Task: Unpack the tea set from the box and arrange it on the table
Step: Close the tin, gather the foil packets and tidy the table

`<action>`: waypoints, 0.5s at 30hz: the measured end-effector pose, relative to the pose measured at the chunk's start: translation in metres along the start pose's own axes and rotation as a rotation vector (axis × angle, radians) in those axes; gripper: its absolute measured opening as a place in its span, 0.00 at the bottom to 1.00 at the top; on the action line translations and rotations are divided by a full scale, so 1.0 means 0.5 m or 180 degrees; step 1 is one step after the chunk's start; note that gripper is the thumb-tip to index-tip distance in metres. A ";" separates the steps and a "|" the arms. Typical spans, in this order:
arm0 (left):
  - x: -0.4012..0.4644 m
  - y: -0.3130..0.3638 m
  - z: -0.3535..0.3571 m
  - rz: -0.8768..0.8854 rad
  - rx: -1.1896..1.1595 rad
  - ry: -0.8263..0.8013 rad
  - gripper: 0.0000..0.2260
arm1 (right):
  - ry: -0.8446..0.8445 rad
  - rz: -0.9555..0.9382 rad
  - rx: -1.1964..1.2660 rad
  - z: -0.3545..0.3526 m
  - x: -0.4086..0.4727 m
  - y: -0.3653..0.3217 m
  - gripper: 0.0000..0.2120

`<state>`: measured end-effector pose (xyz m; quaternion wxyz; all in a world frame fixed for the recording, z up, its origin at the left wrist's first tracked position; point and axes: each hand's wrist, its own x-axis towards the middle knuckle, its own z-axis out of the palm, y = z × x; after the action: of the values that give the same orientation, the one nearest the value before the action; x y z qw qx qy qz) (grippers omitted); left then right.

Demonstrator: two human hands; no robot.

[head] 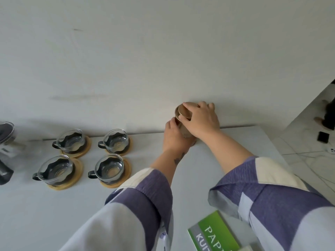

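Green-and-white printed card or box flap [215, 234], glossy, sits nearest at bottom edge, partly cut off w/ only part of its lettering legible. Above it, two loose sleeves in purple, cream & pale blue blocks, soft woven cloth.

Both hands are on a small glass jar w/ a round bamboo-coloured lid [184, 117], standing on the pale grey counter [54, 214] near its far edge, by the white wall. Left hand [173, 136] wraps the jar body, fingers curled round it. Right hand [202, 119] grips the lid from above, thumb & fingers pinching its rim. Jar base is hidden behind the left hand, so can't tell if it's fully set down.

Progress, as I judge it: well along. Four clear glass teacups w/ dark wavy holders & dark handles are out already, each on its own round light-wood coaster, in a two-by-two block at left: back left [69, 141], back right [116, 140], front left [55, 169], front right [109, 168]. Spaced apart, not touching. Dark object at far left edge [5, 131], blurred & cropped, poss. the teapot; can't say. Jar looks like one of the last pieces; whether more is left in the box isn't visible.

Textures: glass smooth & see-through, coasters matte wood, counter flat & matte.
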<state>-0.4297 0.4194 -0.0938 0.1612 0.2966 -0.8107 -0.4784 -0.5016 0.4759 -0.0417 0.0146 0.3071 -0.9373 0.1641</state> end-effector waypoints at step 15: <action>0.053 -0.009 0.025 0.0106 0.0041 0.0436 0.36 | -0.0100 -0.0110 -0.0047 -0.023 0.040 0.003 0.28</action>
<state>-0.4557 0.4094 -0.1047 0.2224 0.3162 -0.8056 -0.4489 -0.5196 0.4693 -0.0288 0.0050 0.3256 -0.9332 0.1521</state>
